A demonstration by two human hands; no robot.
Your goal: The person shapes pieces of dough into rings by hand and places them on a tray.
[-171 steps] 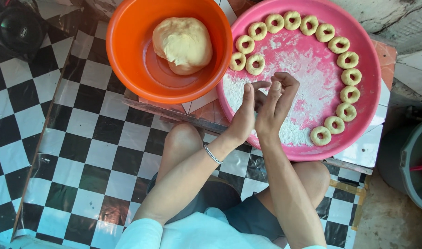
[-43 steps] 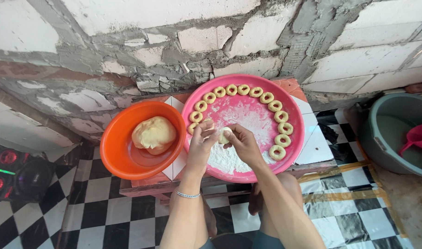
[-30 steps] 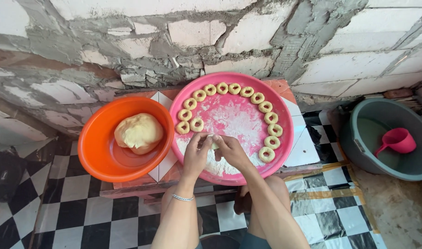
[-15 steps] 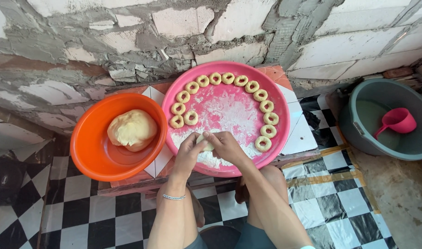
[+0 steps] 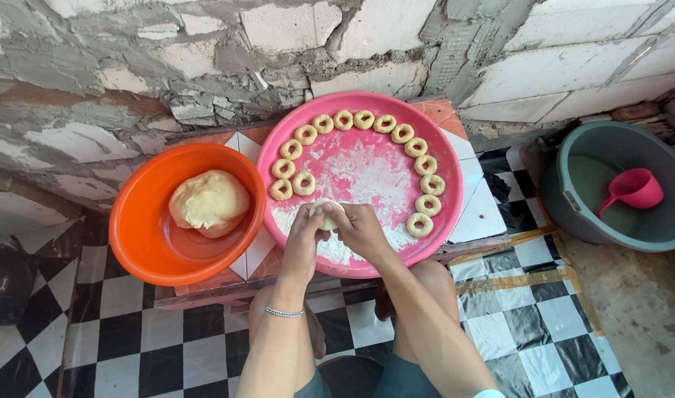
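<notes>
Left hand [image 5: 305, 239]: fingers curled closed on the near left side of the dough piece [image 5: 324, 212].
Right hand [image 5: 359, 228]: fingers bent and pinched on the right side of the same piece; thumb apparently on top, partly hidden.
Dough piece: small pale lump held between both hands, just above the floured near part of the pink tray [image 5: 448, 221].
Dough rings [image 5: 426, 184]: arranged along the tray's rim.
Orange bowl [image 5: 135, 243]: left of the tray, containing a dough ball [image 5: 208, 203].
</notes>
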